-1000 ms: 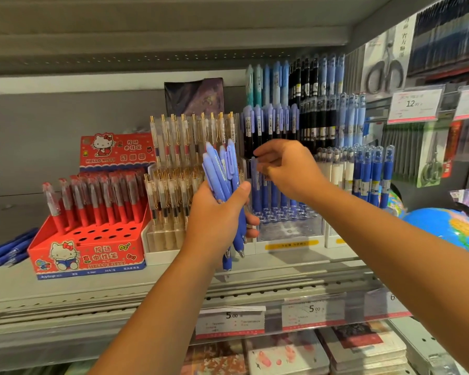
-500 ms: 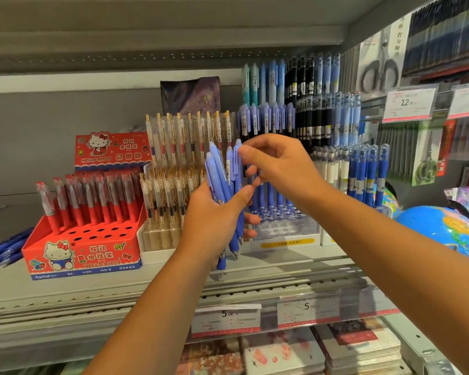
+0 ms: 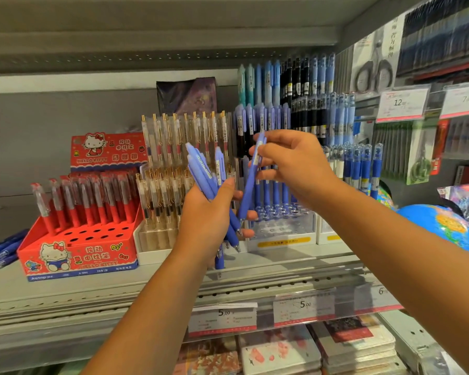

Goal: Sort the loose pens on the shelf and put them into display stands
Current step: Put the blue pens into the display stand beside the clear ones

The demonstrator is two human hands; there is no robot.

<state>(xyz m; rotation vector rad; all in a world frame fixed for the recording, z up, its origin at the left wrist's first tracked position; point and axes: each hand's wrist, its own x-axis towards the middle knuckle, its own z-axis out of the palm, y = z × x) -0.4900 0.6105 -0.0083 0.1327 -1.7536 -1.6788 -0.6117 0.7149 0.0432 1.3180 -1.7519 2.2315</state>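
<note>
Gripping a bunch of blue pens point(image 3: 201, 174) roughly upright, left hand point(image 3: 206, 215) has fingers curled round them, held above the shelf point(image 3: 152, 282) edge. Right hand point(image 3: 298, 166) pinches one pen point(image 3: 249, 185) near its top with thumb and fingers, pen tilted, tip just beside the bunch, in front of the clear stand point(image 3: 282, 231). More loose pens point(image 3: 3, 250) lie on the shelf left of the red stand point(image 3: 79, 255).

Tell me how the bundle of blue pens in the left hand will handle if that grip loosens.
The bundle of blue pens fans out above the left hand, so loosened pens would probably slide apart. Their barrels look round and smooth, so they would likely roll on the shelf. They seem stiff and light: one hand holds several.
</note>
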